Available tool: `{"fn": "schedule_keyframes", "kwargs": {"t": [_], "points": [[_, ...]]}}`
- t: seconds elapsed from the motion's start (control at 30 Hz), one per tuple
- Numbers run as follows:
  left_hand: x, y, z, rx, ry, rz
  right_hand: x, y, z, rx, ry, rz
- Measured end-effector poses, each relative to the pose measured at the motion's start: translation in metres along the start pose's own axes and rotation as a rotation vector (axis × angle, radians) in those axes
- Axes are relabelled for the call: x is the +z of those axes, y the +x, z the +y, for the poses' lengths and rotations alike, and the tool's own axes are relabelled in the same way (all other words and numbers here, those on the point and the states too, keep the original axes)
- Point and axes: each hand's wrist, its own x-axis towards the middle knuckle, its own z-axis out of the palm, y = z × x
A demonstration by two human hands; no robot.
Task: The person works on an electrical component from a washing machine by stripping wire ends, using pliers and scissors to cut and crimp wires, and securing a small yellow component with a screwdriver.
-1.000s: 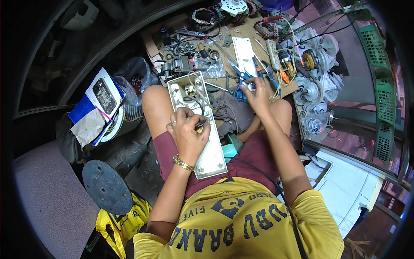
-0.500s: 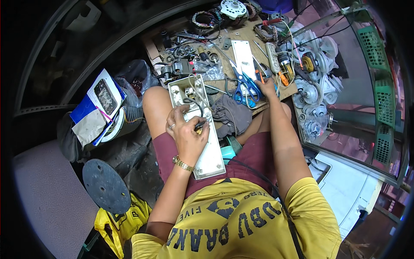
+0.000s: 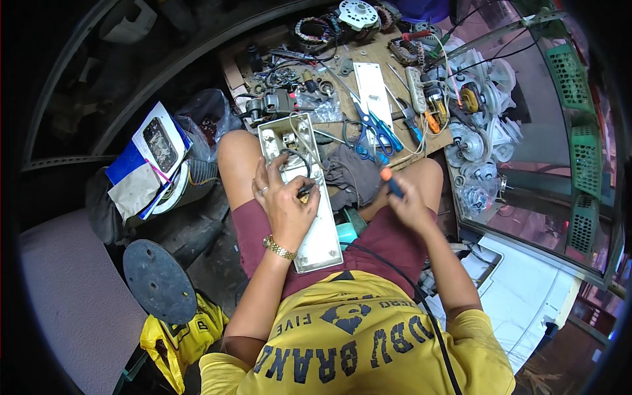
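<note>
A long, shallow white housing (image 3: 320, 227) with wires and fittings inside lies across my left thigh. My left hand (image 3: 287, 197) rests over it, thumb and fingers closed on a black cable (image 3: 304, 160) whose held end is mostly hidden. Above my right thigh, my right hand (image 3: 411, 205) is wrapped round a blue-and-orange handled tool (image 3: 393, 182); motion blurs it, so its working end cannot be made out. Blue-handled scissors (image 3: 374, 131) and pliers (image 3: 413, 122) lie on the bench edge beyond.
A white cover plate (image 3: 372, 89), a power strip (image 3: 416, 89) and a yellow drill (image 3: 470, 97) are on the wooden bench. A grey cloth (image 3: 354, 172) hangs between my knees. White plastic motor parts (image 3: 469, 141) crowd the right. A bucket (image 3: 187, 187) stands left.
My right hand has drawn back from the bench toward my right thigh, bringing the blue-and-orange handled tool. My left hand and the housing stay nearly in place.
</note>
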Motion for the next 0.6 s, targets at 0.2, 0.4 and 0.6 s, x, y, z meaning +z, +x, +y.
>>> {"fn": "schedule_keyframes", "kwargs": {"t": [0.2,0.4,0.6], "points": [[0.003,0.000,0.002,0.014,0.004,0.010,0.042,-0.036,-0.067,-0.019,-0.340,-0.138],[-0.001,-0.001,0.003,0.015,0.033,0.018,0.054,-0.034,-0.072,-0.035,-0.420,-0.098],[-0.002,-0.001,0.001,0.017,0.040,0.016,0.056,-0.033,-0.077,-0.026,-0.396,-0.104]]}}
